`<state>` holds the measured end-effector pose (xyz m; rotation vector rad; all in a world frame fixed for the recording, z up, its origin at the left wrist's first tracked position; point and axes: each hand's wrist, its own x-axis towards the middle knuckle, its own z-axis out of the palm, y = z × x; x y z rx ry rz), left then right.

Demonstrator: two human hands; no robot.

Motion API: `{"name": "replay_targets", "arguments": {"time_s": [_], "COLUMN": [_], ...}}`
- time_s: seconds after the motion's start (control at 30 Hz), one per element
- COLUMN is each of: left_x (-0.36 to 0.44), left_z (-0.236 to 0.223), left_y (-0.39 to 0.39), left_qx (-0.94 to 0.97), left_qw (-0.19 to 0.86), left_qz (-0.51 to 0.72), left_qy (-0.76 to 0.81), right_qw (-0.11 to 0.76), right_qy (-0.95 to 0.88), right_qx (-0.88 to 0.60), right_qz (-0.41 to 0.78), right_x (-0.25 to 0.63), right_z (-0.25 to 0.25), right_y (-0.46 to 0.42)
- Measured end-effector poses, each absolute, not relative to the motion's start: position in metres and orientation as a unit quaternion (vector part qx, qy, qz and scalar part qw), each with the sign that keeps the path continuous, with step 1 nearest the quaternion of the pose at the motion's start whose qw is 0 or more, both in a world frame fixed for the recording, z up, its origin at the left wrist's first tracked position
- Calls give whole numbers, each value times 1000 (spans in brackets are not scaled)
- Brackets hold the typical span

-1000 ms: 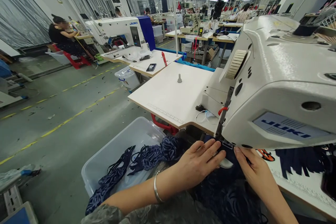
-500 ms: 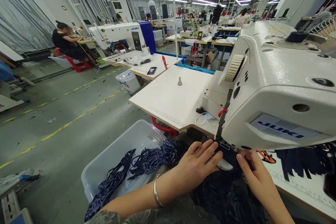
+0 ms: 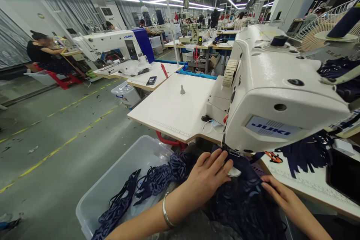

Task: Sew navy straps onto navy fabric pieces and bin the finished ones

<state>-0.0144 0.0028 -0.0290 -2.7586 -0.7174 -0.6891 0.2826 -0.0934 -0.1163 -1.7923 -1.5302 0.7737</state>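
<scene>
Navy fabric with strappy, tangled lengths hangs over my lap, its upper edge running beneath the head of a white sewing machine. My left hand lies on the cloth just left of the needle area, fingers stretched out flat, beside a rounded metal plate. Thumb and fingers of my right hand pinch the fabric's right edge, lower and to the right of the machine head. The needle itself is hidden from view.
On the left, a clear plastic bin holds navy strappy pieces. Right of the machine lie orange-handled snips, navy strips and a black phone-like device. A white tabletop extends ahead. Another person sits far left.
My right hand has moved away from the needle area, down and right along the fabric edge, showing more cloth. My left hand stays on the fabric. The view has turned slightly right.
</scene>
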Motion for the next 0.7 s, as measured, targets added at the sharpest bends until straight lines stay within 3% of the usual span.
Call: {"name": "replay_targets", "arguments": {"time_s": [0.1, 0.27, 0.37, 0.5, 0.6, 0.7], "left_x": [-15, -37, -59, -70, -53, -29], "left_z": [-27, -33, -35, -32, -30, -28], "left_y": [3, 18, 37, 46, 33, 14], "left_qx": [-930, -846, -783, -780, -889, -951], "left_qw": [81, 111, 146, 172, 199, 189], "left_qz": [-267, -434, -462, -424, -322, -210], "left_qy": [-239, -290, -389, -427, -259, -124], "right_qw": [329, 344, 352, 294, 216, 205], "right_qy": [-561, -648, -699, -766, -791, -778], "right_qx": [-697, -627, -606, -569, -552, -577], "right_qz": [300, 263, 141, -54, -150, -139], "right_x": [284, 241, 209, 189, 186, 186], "right_z": [-85, -22, -10, -16, -21, -24], "right_y": [-109, -98, -68, -36, -34, -41]}}
